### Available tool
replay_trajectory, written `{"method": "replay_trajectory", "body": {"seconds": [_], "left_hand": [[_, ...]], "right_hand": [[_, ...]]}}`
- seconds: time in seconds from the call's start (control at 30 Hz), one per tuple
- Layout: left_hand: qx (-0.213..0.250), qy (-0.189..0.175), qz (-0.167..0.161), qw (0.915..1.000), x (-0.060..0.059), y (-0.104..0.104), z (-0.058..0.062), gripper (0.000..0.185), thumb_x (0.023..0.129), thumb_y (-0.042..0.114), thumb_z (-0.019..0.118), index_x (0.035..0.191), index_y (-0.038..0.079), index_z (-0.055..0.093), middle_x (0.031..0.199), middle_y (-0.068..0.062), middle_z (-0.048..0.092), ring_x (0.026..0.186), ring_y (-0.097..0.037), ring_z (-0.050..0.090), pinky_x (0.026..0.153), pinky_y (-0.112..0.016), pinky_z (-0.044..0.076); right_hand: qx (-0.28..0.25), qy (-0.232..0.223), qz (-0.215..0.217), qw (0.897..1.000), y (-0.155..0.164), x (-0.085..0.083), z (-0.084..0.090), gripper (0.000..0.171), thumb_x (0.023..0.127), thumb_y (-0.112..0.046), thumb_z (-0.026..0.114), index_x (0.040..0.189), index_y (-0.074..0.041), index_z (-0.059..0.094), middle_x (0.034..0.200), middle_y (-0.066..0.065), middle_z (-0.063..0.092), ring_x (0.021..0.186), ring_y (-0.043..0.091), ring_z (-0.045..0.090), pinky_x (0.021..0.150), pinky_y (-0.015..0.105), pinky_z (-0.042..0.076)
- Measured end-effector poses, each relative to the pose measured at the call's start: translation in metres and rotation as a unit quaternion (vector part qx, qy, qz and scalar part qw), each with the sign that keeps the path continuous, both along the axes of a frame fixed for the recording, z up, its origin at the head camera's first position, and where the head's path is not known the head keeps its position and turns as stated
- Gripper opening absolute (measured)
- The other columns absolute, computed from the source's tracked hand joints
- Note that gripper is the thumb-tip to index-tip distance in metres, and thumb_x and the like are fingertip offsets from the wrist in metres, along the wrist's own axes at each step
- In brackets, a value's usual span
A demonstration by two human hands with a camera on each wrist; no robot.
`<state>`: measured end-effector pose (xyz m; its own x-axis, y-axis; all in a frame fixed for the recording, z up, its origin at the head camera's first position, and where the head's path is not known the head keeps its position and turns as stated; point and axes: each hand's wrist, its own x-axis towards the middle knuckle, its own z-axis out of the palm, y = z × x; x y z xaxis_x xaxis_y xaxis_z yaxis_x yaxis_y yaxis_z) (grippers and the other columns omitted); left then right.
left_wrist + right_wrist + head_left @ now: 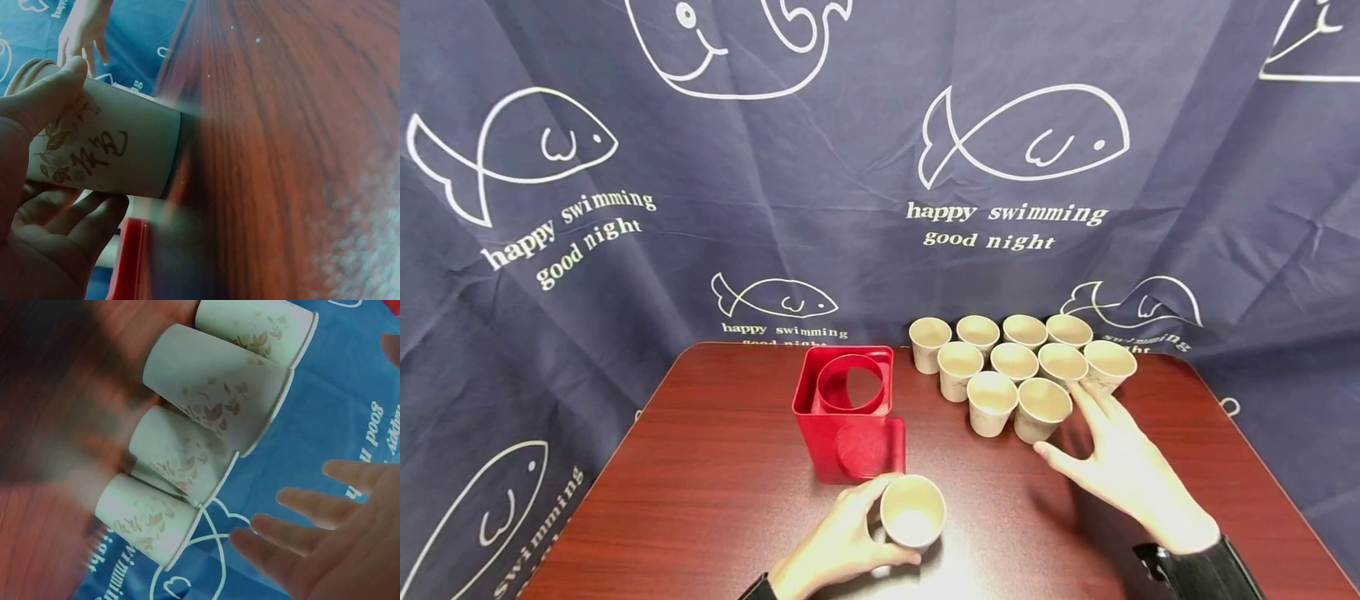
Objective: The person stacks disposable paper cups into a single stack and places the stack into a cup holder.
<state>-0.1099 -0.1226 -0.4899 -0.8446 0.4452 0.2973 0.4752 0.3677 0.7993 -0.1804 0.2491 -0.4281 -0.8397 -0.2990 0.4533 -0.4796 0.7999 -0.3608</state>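
Observation:
My left hand grips a white paper cup from its left side, thumb and fingers around it. In the left wrist view this cup carries brown leaf prints and lettering, and two rim lines show at its mouth. Its base is at or just above the tabletop; I cannot tell which. At the right, my right hand hovers with spread fingers beside several upright paper cups, closest to the front right cup. In the right wrist view the fingers stand apart from the cups.
A red open-topped box with a round ring inside its top stands left of the cups. Against its front right leans a red flat piece. The brown wooden table ends at a dark blue curtain with white fish drawings.

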Motion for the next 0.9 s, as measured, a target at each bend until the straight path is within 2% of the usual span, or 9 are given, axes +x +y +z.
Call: {"method": "replay_trajectory", "body": {"seconds": [0.03, 0.13, 0.27, 0.37, 0.53, 0.67, 0.77, 0.9], "left_hand": [[0.0, 0.001, 0.0, 1.0, 0.0, 0.0, 0.0, 0.077, 0.072, 0.032, 0.096, 0.139, 0.031, 0.057, 0.123, 0.012, 0.07, 0.107, -0.007, 0.067, 0.098, -0.028, 0.056], [0.0, 0.003, -0.001, 1.0, 0.0, 0.0, 0.0, 0.077, 0.072, 0.032, 0.095, 0.139, 0.031, 0.057, 0.123, 0.012, 0.07, 0.107, -0.007, 0.067, 0.098, -0.028, 0.056], [0.004, -0.003, -0.004, 1.0, -0.001, 0.0, 0.0, 0.077, 0.073, 0.033, 0.095, 0.139, 0.031, 0.057, 0.124, 0.011, 0.07, 0.107, -0.007, 0.067, 0.098, -0.028, 0.056], [0.009, -0.006, -0.005, 0.9999, -0.001, 0.0, -0.001, 0.077, 0.072, 0.032, 0.096, 0.139, 0.031, 0.057, 0.124, 0.011, 0.07, 0.107, -0.008, 0.067, 0.098, -0.028, 0.056], [0.01, 0.005, -0.009, 0.9999, -0.001, 0.0, -0.002, 0.077, 0.072, 0.031, 0.096, 0.139, 0.03, 0.057, 0.124, 0.011, 0.07, 0.107, -0.008, 0.067, 0.097, -0.028, 0.056], [0.012, 0.008, -0.012, 0.9998, -0.001, -0.001, -0.002, 0.077, 0.073, 0.031, 0.095, 0.139, 0.029, 0.057, 0.123, 0.01, 0.07, 0.106, -0.008, 0.067, 0.097, -0.028, 0.056], [0.01, 0.002, -0.008, 0.9999, -0.001, -0.001, -0.002, 0.076, 0.073, 0.034, 0.095, 0.139, 0.03, 0.057, 0.123, 0.011, 0.07, 0.106, -0.008, 0.067, 0.097, -0.028, 0.056], [0.009, -0.004, -0.007, 0.9999, -0.001, -0.002, -0.001, 0.076, 0.073, 0.036, 0.094, 0.139, 0.031, 0.057, 0.124, 0.011, 0.07, 0.107, -0.008, 0.067, 0.098, -0.027, 0.055]], "right_hand": [[-0.011, -0.011, 0.001, 1.0, 0.0, -0.002, 0.0, 0.096, 0.08, -0.043, 0.087, 0.16, -0.022, 0.037, 0.156, 0.017, 0.045, 0.142, 0.038, 0.044, 0.124, 0.023, 0.023], [-0.029, -0.028, -0.002, 0.999, 0.0, -0.006, -0.004, 0.095, 0.081, -0.042, 0.087, 0.159, -0.022, 0.038, 0.152, 0.017, 0.049, 0.136, 0.038, 0.05, 0.116, 0.03, 0.035], [-0.039, -0.036, -0.015, 0.998, 0.0, -0.012, -0.011, 0.093, 0.08, -0.039, 0.089, 0.157, -0.017, 0.042, 0.147, 0.018, 0.055, 0.128, 0.037, 0.057, 0.097, 0.047, 0.044], [-0.048, -0.049, -0.018, 0.998, 0.0, -0.018, -0.016, 0.091, 0.081, -0.039, 0.088, 0.156, -0.015, 0.042, 0.146, 0.016, 0.056, 0.126, 0.036, 0.059, 0.097, 0.047, 0.045], [-0.053, -0.066, -0.025, 0.996, -0.002, -0.026, -0.019, 0.09, 0.083, -0.041, 0.086, 0.156, -0.012, 0.04, 0.14, 0.021, 0.058, 0.118, 0.039, 0.063, 0.094, 0.057, 0.049], [-0.046, -0.076, -0.034, 0.996, -0.005, -0.031, -0.019, 0.087, 0.084, -0.043, 0.084, 0.153, -0.01, 0.042, 0.131, 0.022, 0.063, 0.103, 0.035, 0.066, 0.086, 0.054, 0.051], [-0.042, -0.069, -0.033, 0.996, -0.007, -0.035, -0.018, 0.081, 0.085, -0.041, 0.082, 0.149, -0.005, 0.046, 0.123, 0.023, 0.066, 0.096, 0.035, 0.066, 0.082, 0.054, 0.052], [-0.044, -0.056, -0.03, 0.997, -0.009, -0.038, -0.018, 0.075, 0.085, -0.036, 0.082, 0.144, -0.003, 0.049, 0.115, 0.024, 0.067, 0.096, 0.037, 0.067, 0.082, 0.057, 0.053]]}}
